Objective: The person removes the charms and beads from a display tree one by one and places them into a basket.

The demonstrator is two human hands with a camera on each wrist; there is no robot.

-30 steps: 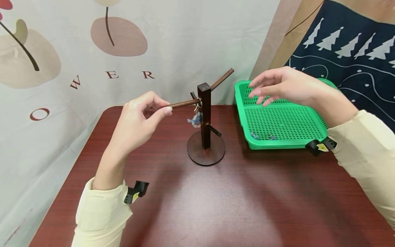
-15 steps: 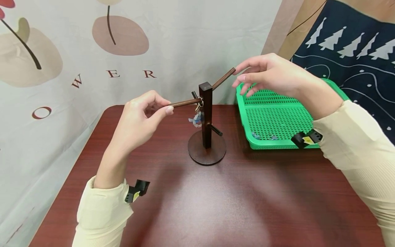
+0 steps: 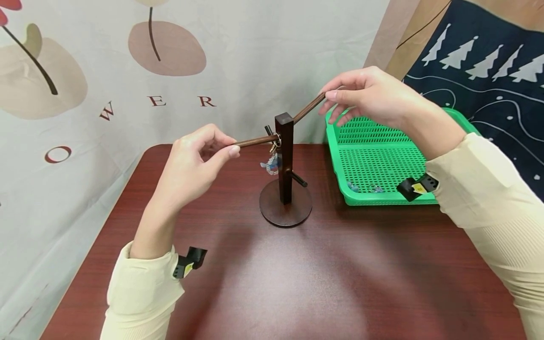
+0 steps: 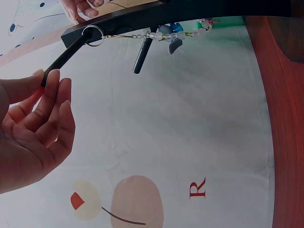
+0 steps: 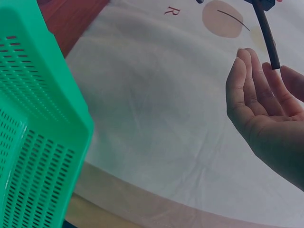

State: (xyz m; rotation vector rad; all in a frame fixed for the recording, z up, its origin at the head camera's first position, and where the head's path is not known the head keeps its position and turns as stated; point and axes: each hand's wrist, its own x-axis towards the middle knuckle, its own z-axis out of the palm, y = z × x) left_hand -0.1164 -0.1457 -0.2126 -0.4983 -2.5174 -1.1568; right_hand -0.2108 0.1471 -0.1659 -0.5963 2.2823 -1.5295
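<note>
A dark wooden stand (image 3: 285,160) with an upright post and several pegs rises from a round base. In the head view, my left hand (image 3: 191,165) pinches the outer end of the stand's left peg (image 3: 257,141) between thumb and fingers. A keychain (image 4: 164,35) hangs by its metal ring (image 4: 93,36) from that peg, close against the post; clear beads and blue charms dangle below. My right hand (image 3: 369,97) has its thumb and index finger at the tip of the upper right peg (image 3: 309,107), its other fingers spread loosely beneath.
Right of the stand, a green plastic basket (image 3: 335,163) holds small bluish trinkets (image 3: 352,187) near its front wall. A short lower peg (image 3: 299,179) juts toward the front right. Behind the reddish wooden table (image 3: 272,274) hangs a printed cloth (image 3: 255,56).
My right hand has moved left and up from over the basket to the tip of the upper right peg, thumb and finger closing on it. The left hand keeps its pinch.
</note>
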